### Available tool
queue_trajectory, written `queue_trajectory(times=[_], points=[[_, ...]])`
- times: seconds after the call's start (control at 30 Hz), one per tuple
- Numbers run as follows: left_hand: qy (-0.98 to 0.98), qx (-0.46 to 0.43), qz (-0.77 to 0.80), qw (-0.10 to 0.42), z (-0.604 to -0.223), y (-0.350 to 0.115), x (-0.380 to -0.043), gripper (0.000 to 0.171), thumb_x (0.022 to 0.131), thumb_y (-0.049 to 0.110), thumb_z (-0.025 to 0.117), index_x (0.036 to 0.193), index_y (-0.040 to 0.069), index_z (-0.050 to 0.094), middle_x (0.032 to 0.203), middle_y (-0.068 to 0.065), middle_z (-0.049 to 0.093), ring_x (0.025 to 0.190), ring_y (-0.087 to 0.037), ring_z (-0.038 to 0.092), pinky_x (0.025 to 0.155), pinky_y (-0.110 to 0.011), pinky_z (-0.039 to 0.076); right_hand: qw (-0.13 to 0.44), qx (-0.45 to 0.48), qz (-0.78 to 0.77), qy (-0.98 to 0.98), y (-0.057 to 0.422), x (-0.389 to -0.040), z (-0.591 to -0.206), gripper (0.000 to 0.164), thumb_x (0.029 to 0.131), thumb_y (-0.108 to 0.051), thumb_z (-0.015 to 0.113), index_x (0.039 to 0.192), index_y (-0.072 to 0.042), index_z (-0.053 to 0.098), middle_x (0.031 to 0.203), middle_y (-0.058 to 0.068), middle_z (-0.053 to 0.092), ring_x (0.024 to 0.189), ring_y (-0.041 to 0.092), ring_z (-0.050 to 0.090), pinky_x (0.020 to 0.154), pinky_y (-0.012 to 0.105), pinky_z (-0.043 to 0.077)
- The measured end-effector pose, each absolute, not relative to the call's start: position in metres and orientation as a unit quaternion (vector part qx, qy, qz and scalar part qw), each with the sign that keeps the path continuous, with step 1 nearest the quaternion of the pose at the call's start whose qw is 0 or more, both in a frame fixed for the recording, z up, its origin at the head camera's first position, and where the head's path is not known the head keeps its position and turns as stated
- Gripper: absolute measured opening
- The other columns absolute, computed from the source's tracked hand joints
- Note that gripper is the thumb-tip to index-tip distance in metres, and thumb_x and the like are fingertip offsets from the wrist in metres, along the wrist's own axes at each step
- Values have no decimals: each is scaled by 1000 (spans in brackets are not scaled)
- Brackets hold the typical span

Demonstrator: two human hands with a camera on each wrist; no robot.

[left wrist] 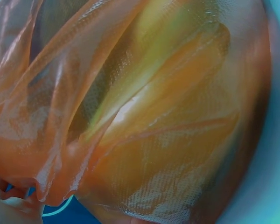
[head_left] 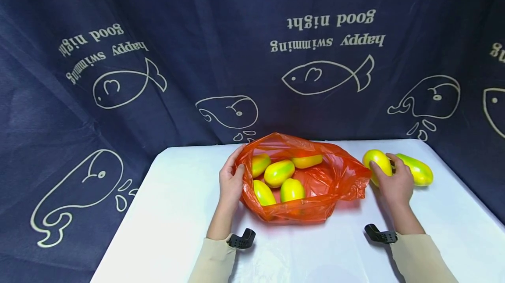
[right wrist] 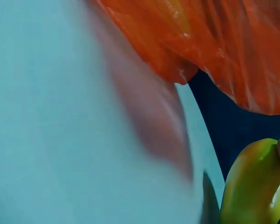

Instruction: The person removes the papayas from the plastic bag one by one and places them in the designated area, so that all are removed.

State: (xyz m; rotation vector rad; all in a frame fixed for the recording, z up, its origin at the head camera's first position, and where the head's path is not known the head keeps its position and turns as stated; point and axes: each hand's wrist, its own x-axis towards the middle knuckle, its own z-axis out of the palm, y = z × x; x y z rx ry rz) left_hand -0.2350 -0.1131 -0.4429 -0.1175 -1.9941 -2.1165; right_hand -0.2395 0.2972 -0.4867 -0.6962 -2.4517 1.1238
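Note:
A red plastic bag (head_left: 349, 177) lies wide-mouthed at the middle of the white table, with several yellow-green oval fruits (head_left: 279, 173) inside. At the bag's left rim, my left hand (head_left: 232, 182) pinches the plastic, thumb on the near side. Close up in the left wrist view, the thin bag (left wrist: 168, 154) covers yellow-green fruit. To the right of the bag, my right hand (head_left: 396, 186) grips a yellow-green oval fruit (head_left: 376, 160). The held fruit (right wrist: 252, 182) shows at the lower right in the right wrist view, apart from the bag.
Just beyond my right hand, another yellow-green oval fruit (head_left: 420, 171) lies on the white table (head_left: 189, 186). A dark blue curtain (head_left: 236, 55) with fish and whale drawings hangs behind the table's far edge. Black wrist mounts (head_left: 242, 239) sit at both sleeves.

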Motion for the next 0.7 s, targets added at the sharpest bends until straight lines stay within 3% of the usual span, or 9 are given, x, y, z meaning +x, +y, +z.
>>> queue_trajectory(times=[0.33, 0.7], points=[[-680, -29, -725, 100, -444, -113, -237, 49, 102, 4, 46, 144, 28, 54, 150, 8, 53, 142, -13, 45, 115, -32, 41, 158, -257, 367, -880, 299, -242, -495, 70, 99, -44, 55, 154, -7, 35, 150, 27, 42, 135, 46, 37, 115, 64, 33], [-686, -32, -718, 113, -443, -112, -235, 48, 101, 4, 47, 139, 31, 57, 144, 12, 57, 138, -11, 49, 114, -32, 43, 158, -252, 363, -883, 296, -239, -499, 67, 100, -40, 54, 153, -4, 34, 149, 29, 42, 134, 47, 38, 115, 63, 34]])
